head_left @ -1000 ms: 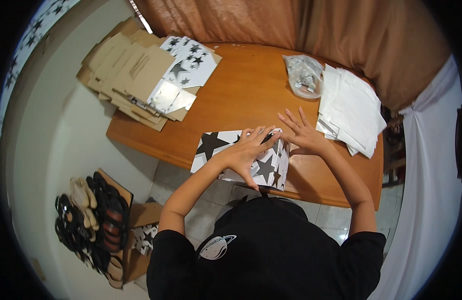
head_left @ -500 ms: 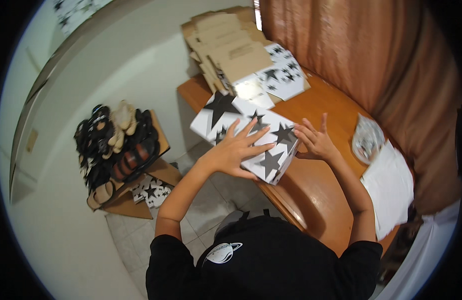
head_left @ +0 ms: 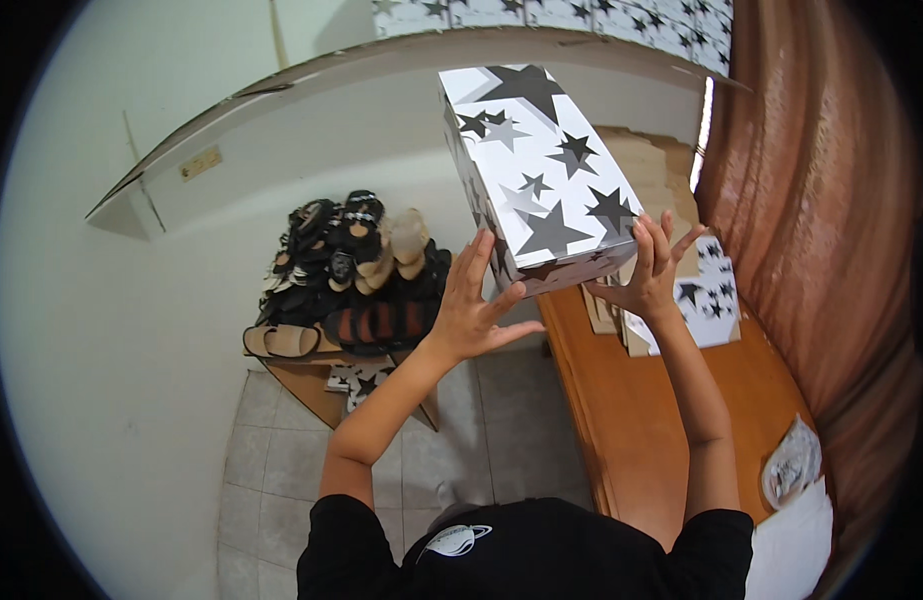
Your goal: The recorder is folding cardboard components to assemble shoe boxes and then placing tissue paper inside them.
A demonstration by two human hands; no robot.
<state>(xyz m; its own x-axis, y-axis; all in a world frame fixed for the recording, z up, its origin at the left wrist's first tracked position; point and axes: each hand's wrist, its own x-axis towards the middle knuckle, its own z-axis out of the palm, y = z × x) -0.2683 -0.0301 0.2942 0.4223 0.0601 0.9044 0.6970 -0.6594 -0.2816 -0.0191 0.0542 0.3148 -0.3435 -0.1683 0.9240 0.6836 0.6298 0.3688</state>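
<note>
A white shoebox printed with black and grey stars is raised in the air, tilted, over the gap between the wall and the table. My left hand presses its fingers to the box's left side near the closest end, thumb pointing right below it. At the near right corner, my right hand grips the box with fingers on its side and thumb underneath. The box hangs between both hands, and its underside is hidden.
A pile of sandals and shoes tops a low stand by the wall. Flattened cardboard and star-printed sheets lie on the wooden table, near a plastic bag. Above, a shelf carries star-printed boxes.
Both hands have lifted the shoebox up and away from the table's edge. My left hand has shifted from its top to its side. The view has turned toward the wall and shelf.
</note>
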